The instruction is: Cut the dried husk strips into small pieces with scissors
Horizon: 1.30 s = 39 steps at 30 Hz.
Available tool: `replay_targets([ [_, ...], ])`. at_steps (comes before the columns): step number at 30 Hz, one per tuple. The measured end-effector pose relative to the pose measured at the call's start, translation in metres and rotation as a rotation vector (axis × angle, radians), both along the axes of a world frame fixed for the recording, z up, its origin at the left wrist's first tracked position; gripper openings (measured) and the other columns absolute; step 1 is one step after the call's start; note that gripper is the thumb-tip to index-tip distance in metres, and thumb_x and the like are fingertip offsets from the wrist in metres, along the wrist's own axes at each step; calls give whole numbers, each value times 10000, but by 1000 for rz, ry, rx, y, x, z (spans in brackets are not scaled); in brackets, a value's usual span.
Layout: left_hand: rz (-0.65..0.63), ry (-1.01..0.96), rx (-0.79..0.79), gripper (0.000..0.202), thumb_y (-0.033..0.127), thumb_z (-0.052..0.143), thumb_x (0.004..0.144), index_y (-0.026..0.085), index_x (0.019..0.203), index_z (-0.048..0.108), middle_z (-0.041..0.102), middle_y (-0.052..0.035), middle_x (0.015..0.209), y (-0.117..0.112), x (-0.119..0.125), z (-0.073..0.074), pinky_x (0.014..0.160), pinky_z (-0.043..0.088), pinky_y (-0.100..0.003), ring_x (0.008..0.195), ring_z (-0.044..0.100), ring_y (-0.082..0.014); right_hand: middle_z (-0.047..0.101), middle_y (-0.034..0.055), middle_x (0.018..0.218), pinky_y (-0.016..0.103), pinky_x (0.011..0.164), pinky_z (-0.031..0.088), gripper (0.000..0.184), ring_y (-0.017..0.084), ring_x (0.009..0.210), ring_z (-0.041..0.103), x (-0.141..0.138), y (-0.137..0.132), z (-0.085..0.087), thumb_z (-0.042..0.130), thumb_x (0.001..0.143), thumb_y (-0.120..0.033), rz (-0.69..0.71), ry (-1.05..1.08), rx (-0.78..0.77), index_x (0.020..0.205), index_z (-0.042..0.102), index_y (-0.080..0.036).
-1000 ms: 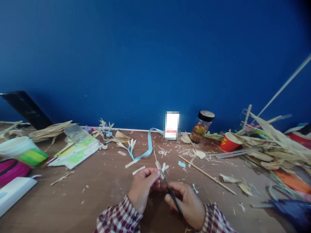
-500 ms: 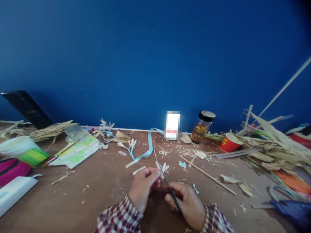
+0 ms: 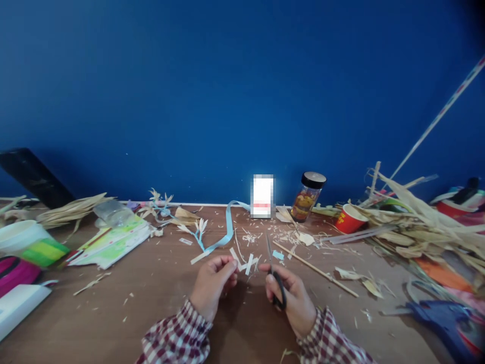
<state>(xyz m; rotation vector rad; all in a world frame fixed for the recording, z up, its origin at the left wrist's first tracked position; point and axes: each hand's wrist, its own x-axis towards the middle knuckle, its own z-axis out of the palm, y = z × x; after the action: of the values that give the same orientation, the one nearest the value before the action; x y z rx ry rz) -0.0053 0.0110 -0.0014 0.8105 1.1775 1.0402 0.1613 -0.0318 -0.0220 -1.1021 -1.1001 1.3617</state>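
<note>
1. Two hands work low over a wooden tabletop (image 3: 159, 283) littered with pale shavings (image 3: 288, 235) and dried leaves (image 3: 417, 222).
2. Fingers of the right hand (image 3: 291, 301) are closed through the black loops of small scissors (image 3: 279, 294), whose blades point up and away; I cannot tell whether the blades are parted.
3. Thumb and forefinger of the left hand (image 3: 212, 280) pinch a pale leaf strip (image 3: 235, 257), just above the tabletop and left of the scissors.
4. It looks feather-light, thin and dry, and likely to split lengthwise, so it is best pinched flat near its end.
</note>
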Motion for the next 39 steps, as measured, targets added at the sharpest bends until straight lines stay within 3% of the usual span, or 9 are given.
replay_targets([
  [6,-253,426,215,187,311,590,629,140,691,637,579,8,507,18,0,-7,441,368,-220,430,482,-109,470,-44,513,156,368,258,349,72,448,389,4,5,3,556,765,-402,-106,11,4,995,530,-141],
  [12,-287,651,416,224,316,546,665,167,742,695,684,-59,714,26,4,-11,639,413,-268,689,593,-202,483,-39,515,156,360,256,357,81,452,412,4,7,1,579,738,-419,-106,52,-15,971,555,-150],
  [16,-246,758,464,268,344,520,687,175,813,685,686,-54,747,33,-18,6,649,411,-277,687,591,-207,488,-38,511,168,366,255,373,87,448,416,4,7,2,591,725,-425,-97,69,-11,969,557,-145],
  [21,-99,1101,455,256,346,512,680,197,806,679,653,-32,622,51,-72,32,569,374,-261,575,557,-191,494,-42,501,193,420,300,366,89,464,430,4,6,4,606,714,-419,-62,67,17,943,563,-136],
  [24,-178,1157,427,194,320,543,648,194,693,683,665,-52,695,57,-94,31,615,369,-261,645,569,-199,506,-39,498,202,424,310,393,100,463,449,3,6,5,619,691,-442,-45,63,20,937,570,-141],
  [27,-270,1158,394,152,312,567,614,204,630,672,646,-30,641,56,-99,17,611,358,-260,628,555,-191,508,-42,491,198,411,296,402,98,450,445,3,5,5,616,688,-452,-35,49,15,943,571,-145],
  [32,-245,1136,366,91,278,590,574,205,572,645,584,-11,543,56,-94,1,540,319,-246,537,502,-162,505,-37,505,208,425,309,392,102,466,449,3,4,5,604,707,-436,-30,24,36,956,563,-136],
  [36,-247,1075,348,80,257,605,548,198,494,599,538,6,491,54,-96,5,527,314,-241,516,480,-150,500,-36,510,208,421,297,390,101,466,439,3,4,4,588,722,-432,-28,0,41,972,552,-133],
  [39,-237,1007,315,101,278,583,585,187,543,573,554,3,521,48,-92,12,524,347,-240,526,509,-149,509,-36,510,208,426,305,390,102,465,447,2,3,4,592,717,-431,-21,-3,39,971,556,-138],
])
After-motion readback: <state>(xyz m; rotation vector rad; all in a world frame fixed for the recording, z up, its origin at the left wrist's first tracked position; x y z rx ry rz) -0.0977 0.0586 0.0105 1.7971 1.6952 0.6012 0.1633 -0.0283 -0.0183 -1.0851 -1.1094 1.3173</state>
